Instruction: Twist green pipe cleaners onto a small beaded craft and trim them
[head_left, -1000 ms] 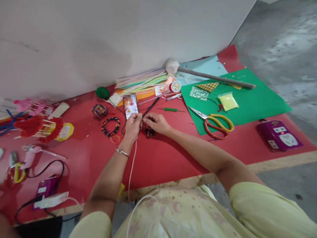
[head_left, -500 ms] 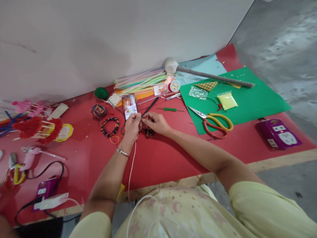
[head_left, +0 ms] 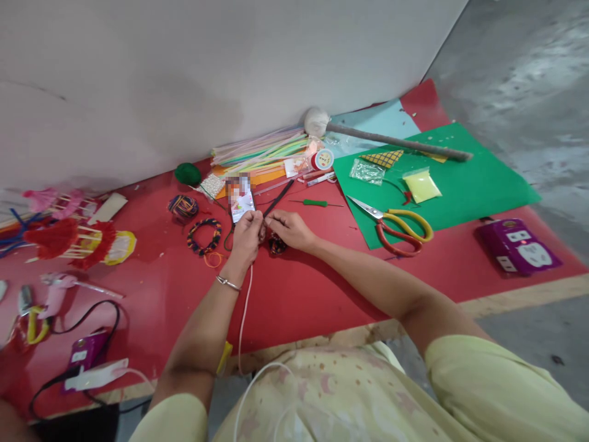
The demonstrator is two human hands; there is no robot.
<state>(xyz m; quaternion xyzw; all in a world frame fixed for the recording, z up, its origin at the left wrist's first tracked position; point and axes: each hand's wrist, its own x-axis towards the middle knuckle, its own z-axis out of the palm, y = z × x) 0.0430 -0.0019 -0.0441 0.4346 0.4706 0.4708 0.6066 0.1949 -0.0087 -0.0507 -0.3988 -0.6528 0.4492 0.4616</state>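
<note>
Nearest to us, our forearms are reaching in from both sides and slanting inward over the red tabletop (head_left: 313, 294), the left one wearing a bracelet (head_left: 227, 283), while a pale cable (head_left: 245, 307) is trailing down towards the edge. And here's the close work! Our left hand (head_left: 248, 233) is curling tight, thumb against fingers; our right hand (head_left: 291, 229) is coming in sideways, wrist low, its fingertips meeting the left's. Together they're pinching the near end of a dark strip (head_left: 278, 197), which is pointing away from us to the right; which strand sits in which fingers, we can't tell. A dark, colour-flecked bundle (head_left: 277, 245) is sitting just under the right hand. We're judging this as fine fingertip handling of the strip, and the next move is calling for a firm left pinch with small, careful right-hand shifts. Just beyond, a phone (head_left: 241, 212) is lying with its screen lit, a braided loop (head_left: 202, 250) is resting to the left, and a green-handled tool (head_left: 315, 202) is lying to the right. Farther back, coloured sticks (head_left: 257, 149) are stretching along the wall (head_left: 138, 92).
</note>
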